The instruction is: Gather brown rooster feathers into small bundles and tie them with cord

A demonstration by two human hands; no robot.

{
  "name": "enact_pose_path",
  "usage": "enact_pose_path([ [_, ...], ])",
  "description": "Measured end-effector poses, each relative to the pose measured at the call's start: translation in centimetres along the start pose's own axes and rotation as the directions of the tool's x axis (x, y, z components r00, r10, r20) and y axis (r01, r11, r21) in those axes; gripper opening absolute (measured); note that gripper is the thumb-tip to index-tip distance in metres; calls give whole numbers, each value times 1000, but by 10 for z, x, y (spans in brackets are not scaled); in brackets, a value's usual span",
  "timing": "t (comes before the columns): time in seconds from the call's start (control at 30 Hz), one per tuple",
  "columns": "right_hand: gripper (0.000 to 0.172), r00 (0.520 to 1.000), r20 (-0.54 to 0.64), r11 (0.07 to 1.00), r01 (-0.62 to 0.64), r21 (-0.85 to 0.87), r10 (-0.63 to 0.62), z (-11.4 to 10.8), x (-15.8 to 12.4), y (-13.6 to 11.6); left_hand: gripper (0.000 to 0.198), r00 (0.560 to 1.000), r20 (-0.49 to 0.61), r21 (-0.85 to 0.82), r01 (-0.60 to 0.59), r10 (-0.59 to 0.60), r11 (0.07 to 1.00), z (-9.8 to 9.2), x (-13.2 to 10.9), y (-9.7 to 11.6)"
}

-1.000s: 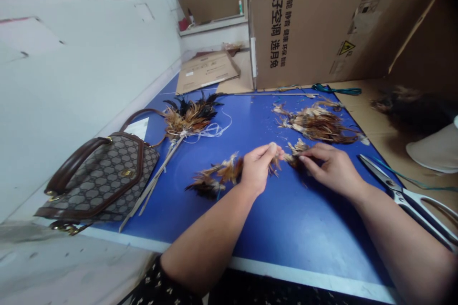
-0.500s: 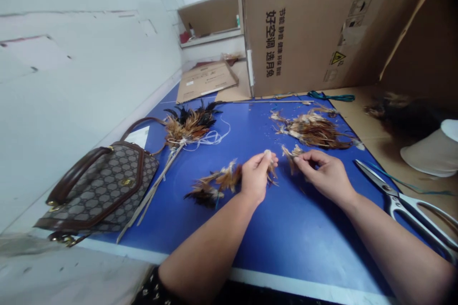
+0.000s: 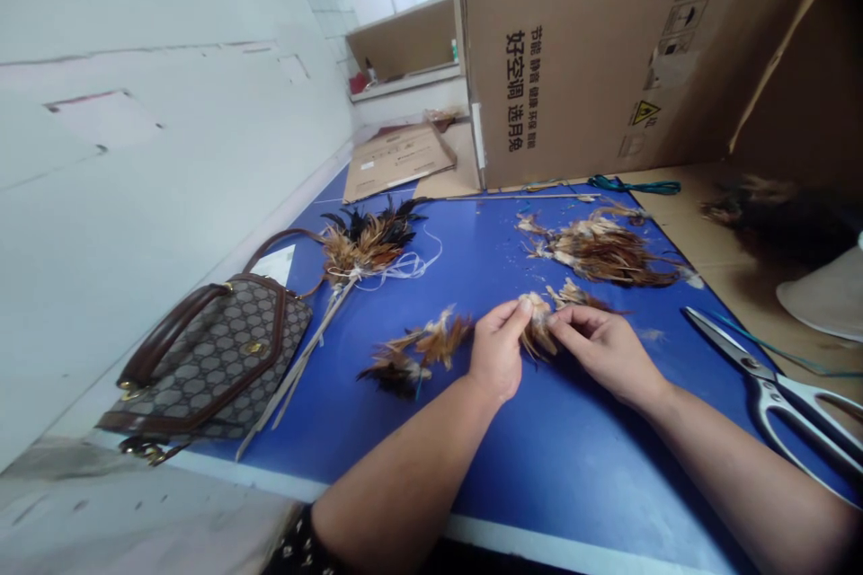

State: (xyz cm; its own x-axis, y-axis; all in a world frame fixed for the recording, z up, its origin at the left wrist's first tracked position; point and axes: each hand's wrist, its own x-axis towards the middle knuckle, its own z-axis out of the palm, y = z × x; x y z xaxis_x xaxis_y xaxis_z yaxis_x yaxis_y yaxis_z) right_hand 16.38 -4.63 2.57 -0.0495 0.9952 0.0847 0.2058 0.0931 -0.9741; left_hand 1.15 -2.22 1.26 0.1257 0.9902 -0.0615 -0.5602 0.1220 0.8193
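My left hand [image 3: 497, 349] pinches a small bunch of brown feathers [image 3: 538, 332] over the blue table [image 3: 526, 431]. My right hand [image 3: 600, 347] meets it from the right, fingertips closed on the same bunch. A string of tied feathers [image 3: 414, 350] trails from my left hand across the blue surface to the left. A loose pile of brown feathers [image 3: 600, 247] lies just beyond my hands.
A patterned handbag [image 3: 209, 359] sits at the left edge. A feather duster on a stick [image 3: 337, 274] lies beside it. Large scissors [image 3: 775, 386] rest at right. A big cardboard box [image 3: 607, 45] stands behind, with a white object [image 3: 826, 292] at far right.
My hands, apart half a second ago, have come together. The right hand has brought a few feathers to the bunch in my left hand.
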Motion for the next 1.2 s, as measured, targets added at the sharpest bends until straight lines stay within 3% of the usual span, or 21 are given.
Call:
enact_pose_path([
  [0.33,37,995,71,986,74,-150,-64,5,-2,-1,32,999,38,56,11,-13,998,-2,-2,-5],
  [0.47,28,985,-57,971,151,-186,-164,4,-3,-2,34,999,15,152,-52,50,987,-8,0,-8],
  [0.57,28,973,-108,965,182,-188,-205,2,-4,-6,34,995,18,329,-96,95,940,-10,-1,-7],
  [0.77,29,980,-109,975,145,-167,-165,2,-4,-3,31,971,152,601,-238,184,763,-9,-8,0],
  [1.03,28,987,-104,988,109,-114,-121,2,-3,-1,38,984,93,545,-178,152,819,-13,-4,0],
  [1.2,26,984,-46,976,163,-144,-171,1,-4,-6,42,986,86,528,-168,144,833,-10,-5,0],
])
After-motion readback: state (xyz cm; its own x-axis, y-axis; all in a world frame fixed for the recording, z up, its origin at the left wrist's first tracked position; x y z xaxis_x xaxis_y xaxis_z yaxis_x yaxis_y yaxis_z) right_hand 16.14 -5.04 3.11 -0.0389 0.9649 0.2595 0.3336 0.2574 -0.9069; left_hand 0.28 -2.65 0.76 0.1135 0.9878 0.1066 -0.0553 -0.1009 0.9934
